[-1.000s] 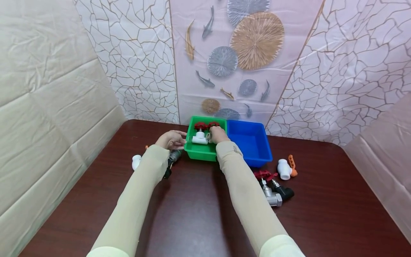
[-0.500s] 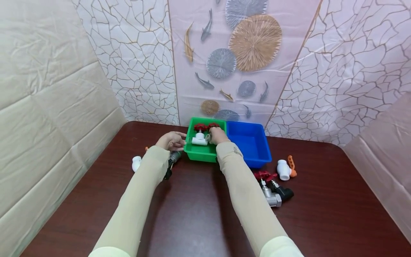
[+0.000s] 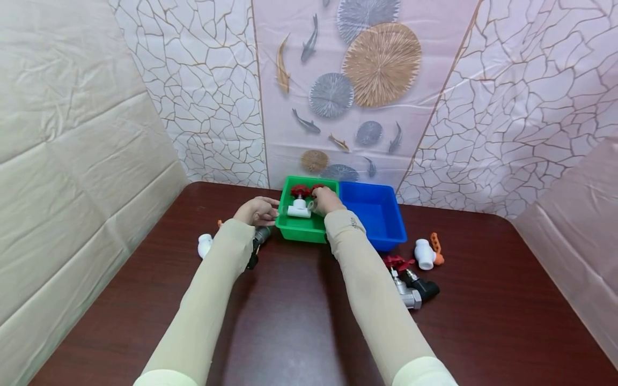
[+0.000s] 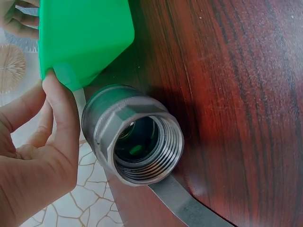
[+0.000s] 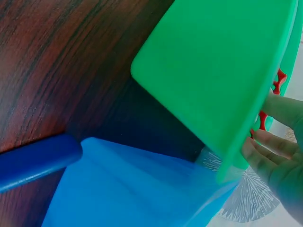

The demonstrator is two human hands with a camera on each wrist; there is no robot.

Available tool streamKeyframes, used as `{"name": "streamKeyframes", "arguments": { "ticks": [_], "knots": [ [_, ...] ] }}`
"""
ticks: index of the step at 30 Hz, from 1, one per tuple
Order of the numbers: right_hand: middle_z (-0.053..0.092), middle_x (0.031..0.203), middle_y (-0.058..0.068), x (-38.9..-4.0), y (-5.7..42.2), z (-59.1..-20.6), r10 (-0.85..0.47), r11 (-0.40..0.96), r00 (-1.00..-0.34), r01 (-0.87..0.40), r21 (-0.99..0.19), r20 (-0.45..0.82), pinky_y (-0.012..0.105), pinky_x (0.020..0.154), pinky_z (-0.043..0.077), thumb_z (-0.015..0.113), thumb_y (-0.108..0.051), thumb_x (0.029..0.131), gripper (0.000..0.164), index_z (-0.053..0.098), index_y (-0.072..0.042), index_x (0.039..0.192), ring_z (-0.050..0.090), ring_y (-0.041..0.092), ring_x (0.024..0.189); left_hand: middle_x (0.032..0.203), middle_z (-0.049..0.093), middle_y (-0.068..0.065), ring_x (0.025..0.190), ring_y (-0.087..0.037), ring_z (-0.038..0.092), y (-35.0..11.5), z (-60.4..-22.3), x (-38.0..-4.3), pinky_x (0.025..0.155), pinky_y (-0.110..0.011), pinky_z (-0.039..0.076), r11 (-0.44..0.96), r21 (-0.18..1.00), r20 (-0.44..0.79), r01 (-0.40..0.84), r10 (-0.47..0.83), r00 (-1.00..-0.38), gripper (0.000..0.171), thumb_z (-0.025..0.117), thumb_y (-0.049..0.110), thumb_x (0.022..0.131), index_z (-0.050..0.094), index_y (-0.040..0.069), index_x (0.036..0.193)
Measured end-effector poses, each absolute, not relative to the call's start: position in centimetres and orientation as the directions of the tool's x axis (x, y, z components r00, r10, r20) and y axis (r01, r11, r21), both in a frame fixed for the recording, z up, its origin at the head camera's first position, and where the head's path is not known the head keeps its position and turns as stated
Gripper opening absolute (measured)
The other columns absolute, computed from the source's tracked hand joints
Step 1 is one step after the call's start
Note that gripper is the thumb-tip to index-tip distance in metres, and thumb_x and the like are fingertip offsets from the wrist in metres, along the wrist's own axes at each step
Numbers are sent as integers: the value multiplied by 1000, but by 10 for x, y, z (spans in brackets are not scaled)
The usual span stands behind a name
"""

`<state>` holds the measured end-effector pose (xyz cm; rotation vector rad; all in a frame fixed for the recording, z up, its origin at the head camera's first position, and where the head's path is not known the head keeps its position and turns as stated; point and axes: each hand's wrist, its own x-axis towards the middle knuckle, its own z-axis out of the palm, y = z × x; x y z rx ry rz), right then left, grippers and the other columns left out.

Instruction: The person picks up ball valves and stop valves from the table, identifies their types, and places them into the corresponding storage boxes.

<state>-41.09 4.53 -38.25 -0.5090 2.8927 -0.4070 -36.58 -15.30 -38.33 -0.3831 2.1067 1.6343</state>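
Note:
My left hand [image 3: 261, 210] is at the left rim of the green bin [image 3: 301, 235]. In the left wrist view its thumb and forefinger meet on the rim corner. My right hand [image 3: 326, 200] reaches inside the green bin and holds a valve with a red handwheel [image 3: 317, 187]; the fingers hide most of that valve. Beside it in the bin stands a white tee-shaped valve [image 3: 299, 209] with a red handwheel [image 3: 300, 191]. Just under my left hand lies a metal ball valve [image 4: 137, 137], its threaded opening facing the left wrist camera.
A blue bin [image 3: 372, 212] adjoins the green one. To the right lie a white valve with orange lever [image 3: 425, 254], a metal valve with red handwheel [image 3: 407, 295] and a black elbow fitting [image 3: 425, 288]. A white valve [image 3: 205, 245] is partly behind my left sleeve.

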Motion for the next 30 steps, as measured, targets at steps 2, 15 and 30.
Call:
{"name": "streamKeyframes", "arguments": {
  "ticks": [2, 15, 30],
  "knots": [
    [55, 130, 15, -410, 46, -381, -370, 899, -921, -320, -299, -125, 40, 93, 48, 61, -8, 89, 44, 53, -5, 133, 55, 28, 114, 119, 55, -12, 79, -15, 58, -153, -383, -366, 70, -24, 54, 269, 841, -501, -470, 57, -864, 49, 50, -5, 92, 46, 10, 138],
    [49, 139, 13, -397, 58, -361, -468, 875, -862, -418, -245, -198, 44, 104, 41, 61, -12, 90, 49, 48, -8, 137, 46, 30, 127, 132, 51, -15, 86, -16, 58, -154, -384, -366, 87, -31, 53, 296, 842, -496, -452, 91, -864, 51, 48, -4, 92, 41, 7, 142],
    [49, 139, 17, -389, 81, -342, -534, 837, -824, -484, -254, -188, 44, 102, 42, 63, -12, 90, 50, 48, -3, 137, 47, 33, 127, 141, 44, -19, 81, -18, 55, -145, -357, -343, 92, -34, 50, 279, 836, -515, -473, 99, -852, 57, 46, -4, 93, 33, 10, 146]
  ]
}}
